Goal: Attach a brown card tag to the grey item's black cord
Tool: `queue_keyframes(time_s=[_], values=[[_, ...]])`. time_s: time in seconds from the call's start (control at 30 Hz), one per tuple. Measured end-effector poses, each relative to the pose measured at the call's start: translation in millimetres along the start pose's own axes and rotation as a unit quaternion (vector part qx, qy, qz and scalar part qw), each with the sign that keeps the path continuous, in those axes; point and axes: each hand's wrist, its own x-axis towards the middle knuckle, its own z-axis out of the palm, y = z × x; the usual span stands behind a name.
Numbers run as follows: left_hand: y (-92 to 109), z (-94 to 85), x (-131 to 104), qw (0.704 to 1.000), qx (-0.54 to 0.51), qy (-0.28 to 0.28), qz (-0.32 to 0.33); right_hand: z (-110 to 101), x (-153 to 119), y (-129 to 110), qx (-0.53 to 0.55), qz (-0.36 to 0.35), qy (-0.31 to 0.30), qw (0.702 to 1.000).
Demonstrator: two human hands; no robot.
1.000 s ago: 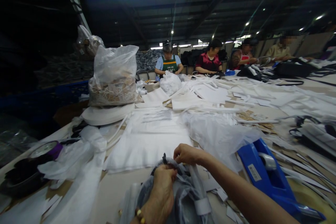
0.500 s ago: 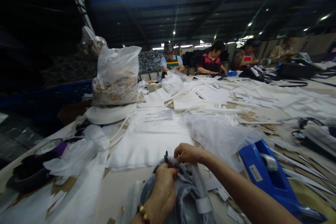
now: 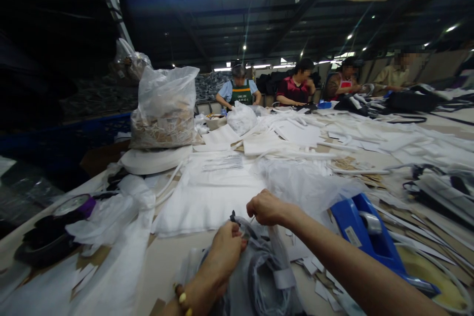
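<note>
A dark grey bag [image 3: 237,281] with clear plastic film about it lies at the near edge of the table, straps bundled on its right side. My left hand [image 3: 224,249], a bead bracelet on its wrist, is closed on the bag's handle [image 3: 246,227] near its top. A small black tip [image 3: 232,215] sticks up beside those fingers. Just above and to the right, my right hand [image 3: 267,207] is closed in a pinch. Something thin seems to run down from its fingertips, too small to name. A pale band [image 3: 284,279] wraps the strap bundle.
A blue tape dispenser [image 3: 370,237] stands right of my right forearm. White foam sheets [image 3: 207,197] lie ahead. Further left are a white roll [image 3: 155,160] under a full plastic sack [image 3: 165,108] and a tape roll [image 3: 74,205]. Several co-workers sit across the table.
My right hand has lifted up and away from my left hand, which has shifted slightly left. A co-worker in a green apron has moved their hands apart.
</note>
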Motion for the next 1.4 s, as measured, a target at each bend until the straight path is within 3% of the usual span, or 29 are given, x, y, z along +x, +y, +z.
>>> queue_keyframes(time_s=[0.23, 0.43, 0.7, 1.03, 1.4], values=[[14, -1.9, 6, 0.984, 0.173, 0.012, 0.04, -5, -6, -8, -0.069, -0.016, 0.049, 0.996], [13, -8.3, 14, 0.971, 0.225, -0.002, 0.078, -16, -7, -11, -0.077, -0.028, 0.048, 0.996], [18, -12.2, 15, 0.964, 0.259, -0.03, 0.053, -35, -5, -23, -0.01, 0.001, 0.017, 1.0], [18, -9.5, 14, 0.95, 0.305, -0.053, 0.032, -26, -9, -13, 0.136, 0.062, -0.026, 0.988], [18, -10.1, 20, 0.922, 0.376, -0.092, -0.02, -19, -12, -15, 0.197, 0.08, -0.001, 0.977]])
